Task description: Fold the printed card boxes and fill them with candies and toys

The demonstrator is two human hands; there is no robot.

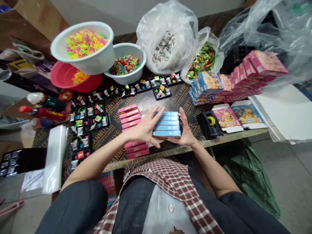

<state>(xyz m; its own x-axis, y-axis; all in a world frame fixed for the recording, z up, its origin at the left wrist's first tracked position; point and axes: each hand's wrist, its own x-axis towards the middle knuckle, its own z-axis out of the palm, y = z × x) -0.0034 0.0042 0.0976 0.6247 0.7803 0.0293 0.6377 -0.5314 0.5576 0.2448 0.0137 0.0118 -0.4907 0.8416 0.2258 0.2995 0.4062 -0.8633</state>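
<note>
A row of blue boxes [168, 123] stands on edge at the middle of the table's front, between my two hands. My left hand [146, 126] lies along the row's left side, thumb near the front box and fingers over the far left corner. At the right end, my right hand [186, 130] curves round the boxes with its fingers against them. Together the hands hold the row from both sides. Just left of it, partly under my left wrist, is a row of pink boxes [130, 117].
Black trays [98, 122] with small packets line the left and back. Tubs [83, 58] of colourful plastic pieces and clear bags [168, 39] stand behind. On the right are stacked pink boxes [264, 65], blue boxes [209, 83], a tape dispenser [209, 125] and flat open cartons [226, 118].
</note>
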